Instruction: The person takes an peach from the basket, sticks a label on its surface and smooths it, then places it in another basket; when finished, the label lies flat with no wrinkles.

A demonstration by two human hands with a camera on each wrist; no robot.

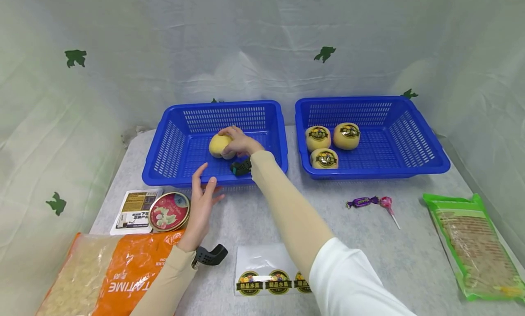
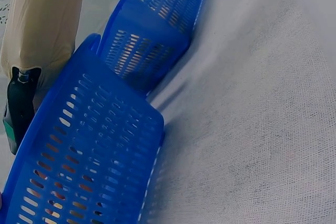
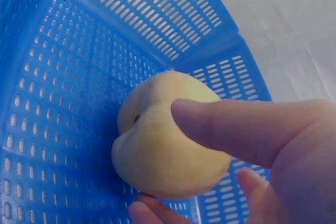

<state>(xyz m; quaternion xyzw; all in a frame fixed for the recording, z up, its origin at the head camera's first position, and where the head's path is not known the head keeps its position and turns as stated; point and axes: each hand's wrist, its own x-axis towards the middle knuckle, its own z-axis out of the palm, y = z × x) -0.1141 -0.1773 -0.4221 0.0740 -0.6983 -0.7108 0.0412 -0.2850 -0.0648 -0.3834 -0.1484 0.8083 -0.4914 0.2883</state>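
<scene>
Inside the left blue basket [image 1: 164,168], my right hand [image 1: 242,142] grips a pale yellow peach [image 3: 168,140]. The right wrist view shows the thumb [image 3: 210,124] across the fruit and fingertips under its other side; its cleft and stem hollow face the camera. No label shows on the visible skin. My left hand [image 1: 201,206] is at the front rim of this basket, fingers spread and holding nothing. Nearer me lies a clear sheet of black-and-gold stickers [image 1: 264,282], partly hidden under my right forearm.
A second blue basket [image 1: 410,168] at the right holds three labelled peaches [image 1: 346,138]. To the left lie a round tin [image 1: 169,211], a flat white pack [image 1: 135,211] and an orange pasta bag [image 1: 131,270]. A purple candy [image 1: 362,201], lollipop [image 1: 386,203] and green-edged bag [image 1: 477,243] lie right.
</scene>
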